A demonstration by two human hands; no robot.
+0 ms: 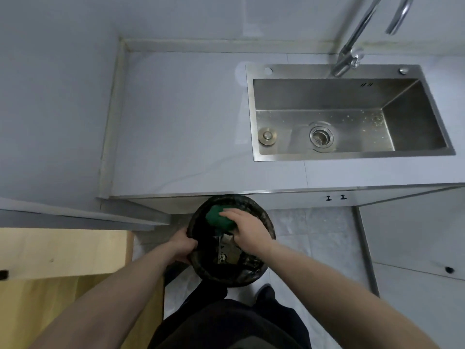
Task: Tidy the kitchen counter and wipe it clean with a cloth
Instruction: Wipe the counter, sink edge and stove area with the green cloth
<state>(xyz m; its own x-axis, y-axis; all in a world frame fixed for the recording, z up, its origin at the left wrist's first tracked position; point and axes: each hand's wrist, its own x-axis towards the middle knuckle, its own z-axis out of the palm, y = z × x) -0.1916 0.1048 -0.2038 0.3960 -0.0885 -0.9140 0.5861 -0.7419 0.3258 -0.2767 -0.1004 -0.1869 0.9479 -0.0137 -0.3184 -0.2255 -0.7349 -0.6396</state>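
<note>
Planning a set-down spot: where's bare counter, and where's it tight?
Bare counter runs from the left wall corner to the sink rim, back to front edge; a narrower strip lies before the sink. Crowded: the bin below the front edge, left hand gripping its rim, right hand holding a green cloth over it.

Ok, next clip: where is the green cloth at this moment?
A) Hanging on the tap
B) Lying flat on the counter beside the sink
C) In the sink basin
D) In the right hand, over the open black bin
D: the right hand grips the green cloth above the black bin, whose rim the left hand holds.
</note>
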